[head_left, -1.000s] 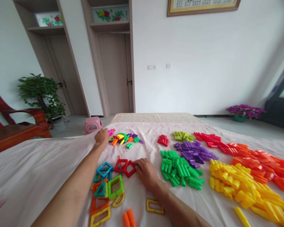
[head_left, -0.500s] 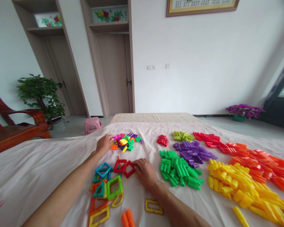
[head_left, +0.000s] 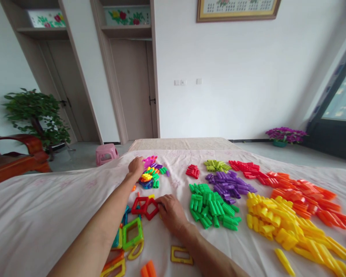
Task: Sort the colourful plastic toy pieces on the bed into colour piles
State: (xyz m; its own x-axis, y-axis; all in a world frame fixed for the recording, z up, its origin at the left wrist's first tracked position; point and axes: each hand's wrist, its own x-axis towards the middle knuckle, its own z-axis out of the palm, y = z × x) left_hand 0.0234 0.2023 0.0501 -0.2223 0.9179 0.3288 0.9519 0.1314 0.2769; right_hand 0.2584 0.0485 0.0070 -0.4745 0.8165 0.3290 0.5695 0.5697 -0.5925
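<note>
My left hand [head_left: 136,167] is at the left side of a small mixed heap of coloured pieces [head_left: 151,174], against a pink piece [head_left: 148,161]; its fingers are bent and what they grip is too small to make out. My right hand [head_left: 172,213] rests on the cloth with its fingertips at the right edge of a red diamond-shaped frame [head_left: 152,209]. That frame touches a red square frame [head_left: 139,205]. Below them lie a green square frame [head_left: 133,234] and other coloured frames, partly hidden by my left forearm.
Piles of green [head_left: 213,207], purple [head_left: 229,185], yellow [head_left: 294,227] and red-orange tubes [head_left: 308,194] cover the right of the cloth. A yellow rectangular frame [head_left: 181,255] lies beside my right forearm. A pink stool [head_left: 107,154] stands beyond the table's left edge.
My left hand has moved slightly up and right beside the heap, and the pink piece is tilted up more. My right hand stays by the red frame. The view has shifted a little.
</note>
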